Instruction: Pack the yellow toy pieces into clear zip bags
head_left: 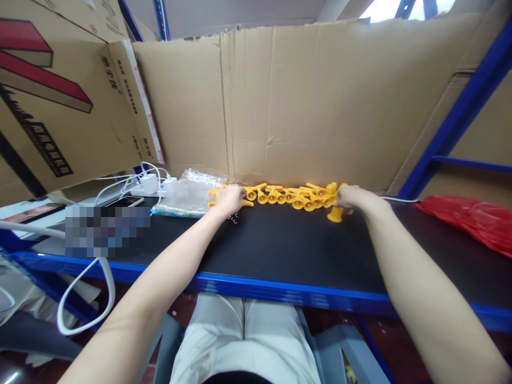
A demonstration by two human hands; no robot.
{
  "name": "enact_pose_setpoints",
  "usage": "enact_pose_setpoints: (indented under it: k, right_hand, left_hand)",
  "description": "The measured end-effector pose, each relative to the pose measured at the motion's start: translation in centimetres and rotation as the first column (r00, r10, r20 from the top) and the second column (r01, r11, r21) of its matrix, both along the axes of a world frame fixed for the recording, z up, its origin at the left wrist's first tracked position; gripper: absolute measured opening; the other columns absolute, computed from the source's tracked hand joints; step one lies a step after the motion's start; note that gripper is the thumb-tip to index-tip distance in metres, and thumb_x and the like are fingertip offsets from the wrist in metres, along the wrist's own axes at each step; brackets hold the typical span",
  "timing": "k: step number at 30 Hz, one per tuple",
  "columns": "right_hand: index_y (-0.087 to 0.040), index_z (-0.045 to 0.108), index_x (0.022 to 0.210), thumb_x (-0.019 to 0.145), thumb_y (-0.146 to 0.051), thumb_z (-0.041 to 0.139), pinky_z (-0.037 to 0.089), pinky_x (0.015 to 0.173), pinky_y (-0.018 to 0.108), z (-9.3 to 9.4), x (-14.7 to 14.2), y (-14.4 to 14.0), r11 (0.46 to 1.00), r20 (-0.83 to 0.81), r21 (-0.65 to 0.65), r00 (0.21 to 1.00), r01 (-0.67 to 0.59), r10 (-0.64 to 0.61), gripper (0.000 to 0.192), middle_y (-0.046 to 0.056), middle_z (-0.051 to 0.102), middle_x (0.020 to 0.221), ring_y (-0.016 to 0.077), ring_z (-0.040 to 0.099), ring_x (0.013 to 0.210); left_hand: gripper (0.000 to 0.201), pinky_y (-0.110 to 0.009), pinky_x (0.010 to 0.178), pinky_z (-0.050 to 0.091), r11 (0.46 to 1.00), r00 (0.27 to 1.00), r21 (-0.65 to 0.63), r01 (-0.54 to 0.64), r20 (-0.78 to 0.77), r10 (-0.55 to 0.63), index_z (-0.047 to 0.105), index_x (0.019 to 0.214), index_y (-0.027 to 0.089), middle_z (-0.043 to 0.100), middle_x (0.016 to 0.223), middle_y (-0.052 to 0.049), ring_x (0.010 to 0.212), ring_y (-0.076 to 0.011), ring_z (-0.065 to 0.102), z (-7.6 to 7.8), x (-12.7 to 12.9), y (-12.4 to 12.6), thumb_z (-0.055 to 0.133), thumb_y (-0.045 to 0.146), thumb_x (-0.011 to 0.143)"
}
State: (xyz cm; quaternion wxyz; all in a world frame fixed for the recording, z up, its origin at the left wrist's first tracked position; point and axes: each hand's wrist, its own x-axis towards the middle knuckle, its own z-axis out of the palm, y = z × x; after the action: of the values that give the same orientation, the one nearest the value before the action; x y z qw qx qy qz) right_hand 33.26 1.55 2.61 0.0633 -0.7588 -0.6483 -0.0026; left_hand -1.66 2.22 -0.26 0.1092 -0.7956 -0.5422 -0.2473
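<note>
A row of several small yellow plastic parts (pixel 288 195) lies along the back of the black tabletop (pixel 280 245), against a cardboard wall. My left hand (pixel 231 198) rests on the left end of the row, fingers curled over the yellow parts there. My right hand (pixel 349 198) is at the right end, fingers closed around the parts beside an upright yellow part (pixel 335 214). A small metal spring (pixel 233 217) lies just under my left hand.
A clear plastic bag (pixel 191 193) lies left of the row. White chargers and cables (pixel 149 184) and a phone (pixel 125 201) sit further left. A red plastic bag (pixel 472 221) lies at the right. Cardboard sheets (pixel 304 101) wall the back; blue shelf uprights (pixel 452 128) stand right.
</note>
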Motion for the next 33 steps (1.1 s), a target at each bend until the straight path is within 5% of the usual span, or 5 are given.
enact_pose_setpoints:
  k: [3,7,14,24,33]
  right_hand:
    - [-0.017,0.054,0.055,0.07,-0.022,0.058,0.045,0.054,0.029,0.5,-2.1,-0.9,0.979,-0.086,-0.159,0.99,-0.128,0.115,0.016,0.004,0.06,0.052,0.0156,0.058,0.05]
    - [-0.018,0.054,0.057,0.072,-0.033,0.06,0.043,0.055,0.031,0.4,-3.8,-1.5,0.951,-0.119,-0.068,0.949,-0.301,0.292,0.022,0.004,0.061,0.056,0.016,0.057,0.052]
    - [-0.019,0.051,0.06,0.076,-0.031,0.056,0.043,0.058,0.032,-0.3,-5.6,-1.5,0.929,-0.205,0.012,0.908,-0.371,0.365,0.021,0.004,0.062,0.06,0.0189,0.059,0.057]
    - [-0.019,0.044,0.089,0.08,-0.029,0.049,0.04,0.053,0.025,-2.0,-7.6,-1.2,0.875,-0.246,0.172,0.84,-0.453,0.484,0.015,0.003,0.062,0.074,0.013,0.056,0.054]
    - [-0.019,0.052,0.088,0.067,-0.037,0.062,0.039,0.063,0.027,-3.2,-8.1,-0.8,0.857,-0.103,0.116,0.852,-0.502,0.514,0.029,0.004,0.061,0.081,0.0174,0.056,0.071]
  left_hand:
    - [0.021,-0.031,0.075,0.041,0.995,0.993,0.09,-0.034,0.118,0.024,0.065,0.087,0.02,0.065,0.092,-0.008,0.087,-0.0209,0.058,0.2,-0.2,0.1,0.045,0.02,0.081]
    - [0.021,-0.029,0.074,0.041,0.986,0.96,0.166,-0.015,0.277,-0.032,0.061,0.091,0.019,0.064,0.092,-0.007,0.085,-0.0184,0.057,0.6,-0.4,0.1,0.042,0.02,0.084]
    - [0.019,-0.027,0.071,0.042,0.978,0.91,0.206,-0.019,0.408,-0.068,0.055,0.091,0.019,0.065,0.089,-0.007,0.08,-0.016,0.059,0.9,0.1,-0.4,0.038,0.027,0.088]
    - [0.019,-0.024,0.067,0.042,0.961,0.858,0.22,0.164,0.448,-0.25,0.048,0.086,0.019,0.065,0.076,-0.003,0.069,-0.0122,0.06,0.5,1.4,-1.0,0.035,0.033,0.09]
    - [0.023,-0.022,0.064,0.044,0.953,0.774,0.094,0.289,0.562,-0.291,0.046,0.084,0.019,0.065,0.074,-0.001,0.065,-0.0101,0.06,0.3,2.1,-1.3,0.035,0.038,0.089]
